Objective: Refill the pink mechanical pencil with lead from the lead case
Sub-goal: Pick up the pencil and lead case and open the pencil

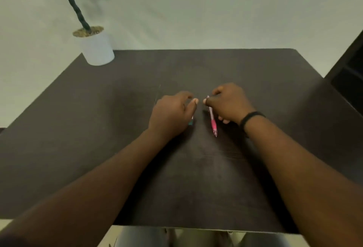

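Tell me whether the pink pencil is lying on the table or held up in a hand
Held up. The right hand grips the pink mechanical pencil near its top end, tip slanting down toward the table.

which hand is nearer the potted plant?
Left. The left hand sits mid-table, on the same side as the potted plant, which stands at the table's far left corner. The right hand, gripping the pink mechanical pencil, is farther right.

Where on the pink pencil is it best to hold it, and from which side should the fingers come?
Probably the clear upper barrel of the pink pencil, from its right, as the right hand holds it: the tip points toward the person, leaving the far end free.
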